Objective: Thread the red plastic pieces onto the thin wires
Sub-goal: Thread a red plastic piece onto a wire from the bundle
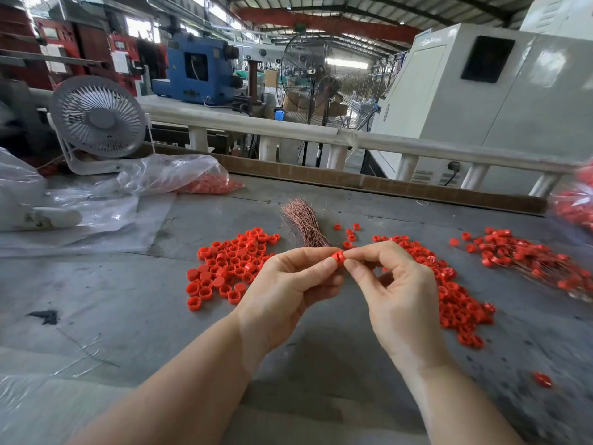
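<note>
My left hand [288, 287] and my right hand [401, 290] meet above the grey table, both pinching one small red plastic piece [337, 256] between fingertips. A thin wire is too fine to make out there. A bundle of thin copper wires [305, 224] lies just behind the hands. A pile of red pieces [227, 264] sits to the left. Another pile of red pieces [455, 293] runs along the right. Further right lie red pieces on wires [532, 258].
A small white desk fan [96, 117] stands at the back left beside clear plastic bags, one bag holding red pieces [205, 183]. More bagged red pieces [574, 203] are at the right edge. One stray red piece [543, 379] lies near right. A brown ledge [385, 184] borders the table's far side.
</note>
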Motion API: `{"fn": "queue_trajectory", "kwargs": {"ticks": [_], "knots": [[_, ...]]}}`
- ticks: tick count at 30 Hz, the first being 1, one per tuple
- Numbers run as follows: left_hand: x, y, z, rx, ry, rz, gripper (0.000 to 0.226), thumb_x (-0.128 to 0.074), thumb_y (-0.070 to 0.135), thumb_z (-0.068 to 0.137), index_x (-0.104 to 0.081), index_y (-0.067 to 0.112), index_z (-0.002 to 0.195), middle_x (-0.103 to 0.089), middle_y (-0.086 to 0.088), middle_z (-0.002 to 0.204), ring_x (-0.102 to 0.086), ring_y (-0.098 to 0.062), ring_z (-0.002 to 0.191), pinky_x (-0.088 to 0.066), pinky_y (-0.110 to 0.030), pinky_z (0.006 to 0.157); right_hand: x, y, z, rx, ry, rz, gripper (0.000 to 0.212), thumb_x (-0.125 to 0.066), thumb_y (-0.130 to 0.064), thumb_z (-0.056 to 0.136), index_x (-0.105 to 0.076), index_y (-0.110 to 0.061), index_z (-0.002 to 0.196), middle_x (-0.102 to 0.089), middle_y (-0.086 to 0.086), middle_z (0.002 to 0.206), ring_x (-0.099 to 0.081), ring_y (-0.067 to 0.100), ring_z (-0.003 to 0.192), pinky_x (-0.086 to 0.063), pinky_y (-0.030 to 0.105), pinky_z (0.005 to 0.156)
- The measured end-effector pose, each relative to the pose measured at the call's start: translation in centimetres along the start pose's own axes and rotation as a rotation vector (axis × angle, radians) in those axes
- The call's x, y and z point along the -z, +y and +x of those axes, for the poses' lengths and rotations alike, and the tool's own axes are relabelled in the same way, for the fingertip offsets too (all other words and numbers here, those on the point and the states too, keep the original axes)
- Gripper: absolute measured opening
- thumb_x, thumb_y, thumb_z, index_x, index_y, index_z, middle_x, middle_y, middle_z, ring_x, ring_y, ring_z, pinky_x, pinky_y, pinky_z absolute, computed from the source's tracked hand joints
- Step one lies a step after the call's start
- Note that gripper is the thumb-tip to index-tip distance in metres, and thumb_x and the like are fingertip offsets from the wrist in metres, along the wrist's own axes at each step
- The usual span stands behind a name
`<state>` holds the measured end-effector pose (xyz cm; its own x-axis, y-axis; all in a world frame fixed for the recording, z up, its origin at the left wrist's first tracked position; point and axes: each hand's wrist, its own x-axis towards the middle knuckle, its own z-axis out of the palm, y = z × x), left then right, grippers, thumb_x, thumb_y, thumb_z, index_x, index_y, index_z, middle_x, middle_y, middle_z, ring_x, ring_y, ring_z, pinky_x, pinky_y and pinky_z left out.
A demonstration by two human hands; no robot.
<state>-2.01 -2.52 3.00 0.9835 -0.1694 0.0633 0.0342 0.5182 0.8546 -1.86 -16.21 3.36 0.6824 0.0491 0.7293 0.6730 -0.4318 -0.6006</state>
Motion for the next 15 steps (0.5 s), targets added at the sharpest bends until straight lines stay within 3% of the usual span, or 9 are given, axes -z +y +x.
{"fn": "queue_trajectory", "kwargs": {"ticks": [15], "knots": [[0.18, -0.06, 0.04, -0.004, 0.005, 0.027, 0.024, -0.065, 0.011, 0.066, -0.071, 0.004, 0.089, -0.069, -0.006, 0.070, -0.064, -0.008, 0.059, -0.053, -0.017, 0.056, 0.15, 0.08, -0.03, 0.058, -0.021, -0.057, 0.011, -0.070, 0.001, 0.077, -0.071, -0.009, 0.079, -0.063, -0.005, 0.075, -0.054, -0.007, 0.074, -0.037, 0.003, 0.066]]}}
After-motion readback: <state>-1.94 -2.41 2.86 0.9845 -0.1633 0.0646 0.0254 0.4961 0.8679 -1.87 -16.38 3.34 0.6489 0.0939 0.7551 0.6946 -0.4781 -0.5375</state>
